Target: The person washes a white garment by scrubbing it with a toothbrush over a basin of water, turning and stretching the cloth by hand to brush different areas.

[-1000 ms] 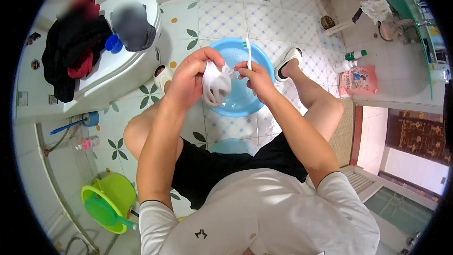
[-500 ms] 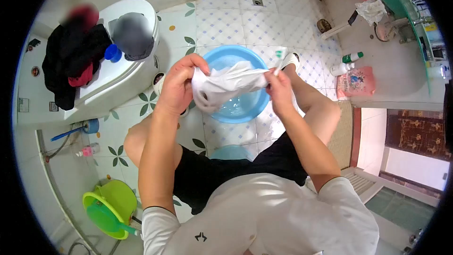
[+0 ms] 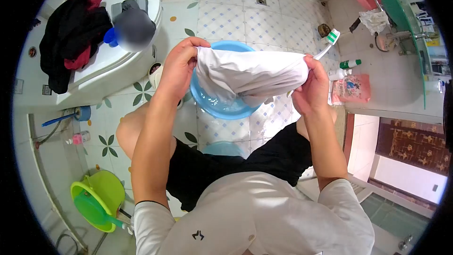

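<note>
White cloth (image 3: 250,68), one: I log it stretched between both hands, above the blue basin (image 3: 224,114). Left hand (image 3: 178,68): pinching the cloth's left end, at the basin's left. Right hand (image 3: 312,85): closed on the cloth's other end, right of the basin; a toothbrush (image 3: 332,38), green-and-white bristles, juts out beside it, and I cannot tell how its handle is held. Left of the basin: blue cup (image 3: 110,37), black clothing (image 3: 59,42). Beyond the basin: floor drain (image 3: 261,1).

green dipper (image 3: 88,208) at lime bucket (image 3: 112,186) | black clothes (image 3: 59,42), blue cup (image 3: 110,37) on white fixture (image 3: 100,60) | pink bag (image 3: 351,89)
</note>
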### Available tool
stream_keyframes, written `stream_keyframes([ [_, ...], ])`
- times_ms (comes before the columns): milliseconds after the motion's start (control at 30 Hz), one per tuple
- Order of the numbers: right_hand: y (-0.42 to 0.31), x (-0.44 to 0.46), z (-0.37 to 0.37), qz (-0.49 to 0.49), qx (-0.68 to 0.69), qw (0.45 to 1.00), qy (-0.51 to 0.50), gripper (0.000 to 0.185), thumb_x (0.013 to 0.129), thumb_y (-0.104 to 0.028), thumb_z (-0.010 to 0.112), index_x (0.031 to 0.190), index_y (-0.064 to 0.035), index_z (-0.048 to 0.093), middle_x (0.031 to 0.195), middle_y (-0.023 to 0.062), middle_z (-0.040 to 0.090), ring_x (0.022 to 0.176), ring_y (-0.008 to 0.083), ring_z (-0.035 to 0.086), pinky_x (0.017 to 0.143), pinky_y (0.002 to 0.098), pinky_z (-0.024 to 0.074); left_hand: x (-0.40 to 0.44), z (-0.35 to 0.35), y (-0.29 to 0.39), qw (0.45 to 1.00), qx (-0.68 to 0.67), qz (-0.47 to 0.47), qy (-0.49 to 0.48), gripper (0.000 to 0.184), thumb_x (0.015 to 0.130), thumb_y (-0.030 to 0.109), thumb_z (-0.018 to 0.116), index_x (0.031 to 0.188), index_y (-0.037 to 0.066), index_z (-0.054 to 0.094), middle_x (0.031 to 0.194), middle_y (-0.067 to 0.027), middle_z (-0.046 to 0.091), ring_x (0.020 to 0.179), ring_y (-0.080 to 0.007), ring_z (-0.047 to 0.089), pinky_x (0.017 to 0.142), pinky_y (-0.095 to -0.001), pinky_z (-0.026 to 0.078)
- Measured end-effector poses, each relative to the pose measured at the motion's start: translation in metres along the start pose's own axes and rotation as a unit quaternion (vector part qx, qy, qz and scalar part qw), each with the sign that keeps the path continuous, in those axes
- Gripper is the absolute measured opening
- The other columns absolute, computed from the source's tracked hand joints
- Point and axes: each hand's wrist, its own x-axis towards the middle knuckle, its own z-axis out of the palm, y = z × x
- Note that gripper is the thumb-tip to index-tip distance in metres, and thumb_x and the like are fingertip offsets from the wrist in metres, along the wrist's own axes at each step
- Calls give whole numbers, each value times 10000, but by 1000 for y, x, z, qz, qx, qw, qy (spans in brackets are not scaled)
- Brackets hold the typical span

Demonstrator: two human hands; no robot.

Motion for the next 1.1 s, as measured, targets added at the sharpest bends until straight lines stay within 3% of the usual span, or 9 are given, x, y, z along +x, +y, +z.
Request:
stream_keyframes([
  [233,-19,-1,14,-23,-72,995,-65,144,867,-235,550,809,-105,528,693,-28,520,592,81,467,509,233,342,3,-7,-11,957,259,46,-119,150,874,95,479,924,70,618,854,16,566,848,-76,489,804,-227,373],
  [400,-19,2,27,5,-170,977,-128,150,852,-223,581,777,-97,548,672,-36,507,595,61,451,519,222,318,-12,20,-11,962,235,-34,-137,241,931,203,529,1106,61,615,853,45,537,867,-78,468,843,-227,356],
  [567,-6,7,51,53,-232,954,-183,131,854,-221,599,788,-111,570,676,-61,488,616,40,428,544,207,316,-12,28,-28,912,300,54,-276,426,860,307,666,1185,39,601,934,-19,616,898,-124,556,845,-260,430],
  [600,-5,8,56,63,-259,946,-186,125,854,-226,603,790,-122,574,675,-63,484,621,38,425,549,207,316,-15,29,-27,911,300,52,-277,426,860,307,666,1185,39,601,934,-19,616,898,-124,556,845,-260,430],
  [667,-6,18,64,80,-322,923,-197,167,863,-253,604,807,-97,584,694,-52,511,644,47,454,571,216,352,-18,34,-20,919,246,-117,-285,419,885,265,649,1223,29,569,1119,-38,617,988,-127,561,894,-292,435],
  [767,25,54,45,-88,-457,861,-204,277,889,-271,586,861,4,602,747,-9,577,696,75,516,624,237,418,-20,34,-17,925,252,-143,-245,442,882,233,644,1248,5,544,1164,-71,614,1039,-140,571,914,-310,449],
  [900,45,52,41,-136,-350,920,-113,259,910,-272,573,869,-22,626,750,-12,576,674,60,496,589,229,395,-21,26,-22,969,131,-103,-183,408,857,212,634,1197,-6,576,1084,-57,630,977,-145,588,881,-297,457],
  [967,56,48,22,-52,-243,969,-14,256,930,-288,558,891,-51,646,765,-26,579,654,42,474,559,221,363,-21,25,-18,978,68,-118,-160,397,853,201,627,1195,5,573,1086,-58,628,973,-146,591,877,-298,460],
  [1100,99,16,-10,71,-271,960,-24,248,928,-297,557,907,-70,655,764,-42,570,639,30,450,551,215,336,-18,24,-20,980,19,-123,-157,360,862,194,607,1177,23,578,1086,-58,627,967,-143,594,874,-293,461],
])
